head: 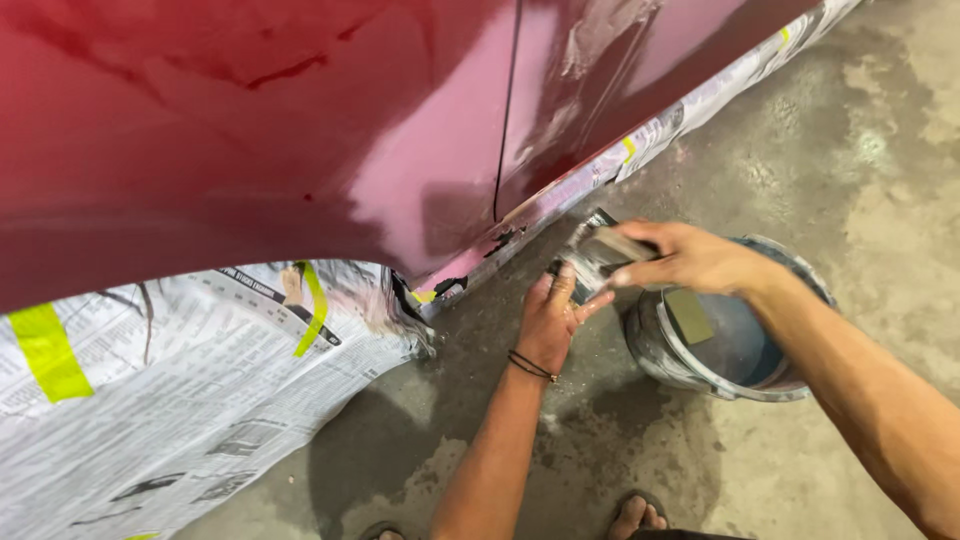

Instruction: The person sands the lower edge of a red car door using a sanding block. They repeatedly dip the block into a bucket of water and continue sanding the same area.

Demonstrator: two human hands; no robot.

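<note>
Low beside a dark red car body panel (300, 130), both my hands meet over the concrete floor. My left hand (555, 320) reaches up from below, a dark band on its wrist, its fingers touching the underside of a grey wet sanding sheet (590, 255). My right hand (690, 258) comes in from the right and pinches the same sheet at its top edge. Just under the right wrist stands a grey bucket (660, 350) of water with a small flat greenish pad (690, 315) resting inside.
Newspaper masking (200, 380) held by yellow-green tape (45, 350) covers the wheel arch at left and runs along the sill (680, 115). A vertical door seam (508, 110) splits the panel. My toes (635, 518) show at the bottom edge. Stained concrete floor (860, 150) lies right.
</note>
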